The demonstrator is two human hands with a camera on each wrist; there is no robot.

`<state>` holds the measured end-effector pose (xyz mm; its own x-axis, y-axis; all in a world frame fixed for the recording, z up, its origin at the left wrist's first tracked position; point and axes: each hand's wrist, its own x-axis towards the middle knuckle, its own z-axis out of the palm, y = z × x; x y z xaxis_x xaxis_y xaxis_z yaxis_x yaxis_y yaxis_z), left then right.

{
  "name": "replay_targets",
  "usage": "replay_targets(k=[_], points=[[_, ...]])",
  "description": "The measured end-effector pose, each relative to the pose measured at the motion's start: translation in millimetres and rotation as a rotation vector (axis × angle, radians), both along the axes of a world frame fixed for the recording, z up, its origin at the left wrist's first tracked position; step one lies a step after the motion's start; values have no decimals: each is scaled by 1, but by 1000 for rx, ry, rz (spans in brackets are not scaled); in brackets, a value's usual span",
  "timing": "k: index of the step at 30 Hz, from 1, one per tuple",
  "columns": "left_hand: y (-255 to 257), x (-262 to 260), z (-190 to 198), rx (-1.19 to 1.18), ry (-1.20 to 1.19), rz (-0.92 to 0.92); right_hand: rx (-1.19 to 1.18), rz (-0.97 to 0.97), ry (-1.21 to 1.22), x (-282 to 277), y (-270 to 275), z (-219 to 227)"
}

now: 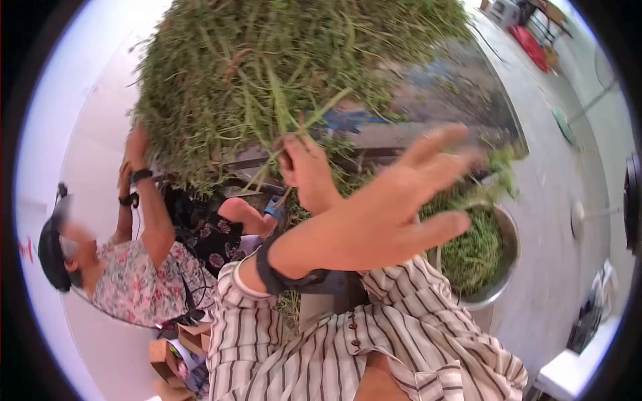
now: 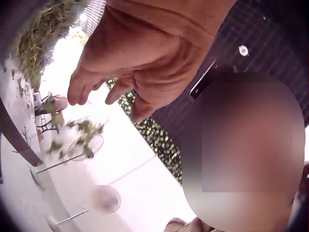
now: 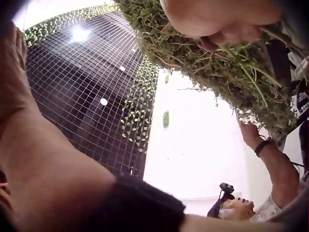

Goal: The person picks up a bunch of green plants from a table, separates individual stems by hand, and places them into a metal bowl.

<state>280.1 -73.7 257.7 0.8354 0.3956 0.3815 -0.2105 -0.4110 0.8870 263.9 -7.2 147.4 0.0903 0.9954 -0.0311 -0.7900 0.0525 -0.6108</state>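
A big heap of leafy green stems [image 1: 267, 73] covers most of the table. My right hand [image 1: 309, 170] is at its near edge, fingers curled round a few stems [image 1: 321, 112]; curled fingers beside stems also show in the right wrist view. Crossing over my right forearm, my left hand [image 1: 381, 210] has its fingers spread and holds nothing. Blurred loose greens [image 1: 498, 179] are in the air just beyond its fingers, above a metal bowl [image 1: 511, 234] of cut greens. In the left wrist view, leafy bits [image 2: 79, 137] hang in the air below my left hand [image 2: 145, 58].
A person in a floral top [image 1: 144, 284] sits at the left with hands at the heap. The table's bare surface [image 1: 461, 100] shows at the right, with scattered bits. Fan stands [image 1: 565, 127] are on the floor at the right; cardboard boxes [image 1: 164, 361] lie lower left.
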Motion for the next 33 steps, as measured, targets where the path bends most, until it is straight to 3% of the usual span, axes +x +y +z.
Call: replay_targets(k=[1,4,7,8,12,17,26,30,33], points=[[3,3,4,143,0,-26,22,32,-6,4,-1,5],[29,-18,25,122,118,8,-111,21,-60,12,-2,11],[43,-59,48,-51,62,365,223,-263,-258,5,-4,13],[53,-71,53,-101,55,485,45,-77,-39,13,-9,20],[132,-116,27,-240,-69,724,54,-109,-37,14,-9,22],[199,-136,-18,-393,-18,942,44,-99,-44,13,-10,25],[258,-119,-41,-524,53,1086,57,-84,-93,12,-12,26],[268,-120,-38,-584,133,1032,86,-35,-82,14,-12,20],[259,-115,-30,-499,-33,1023,78,-35,-80,14,-13,23]])
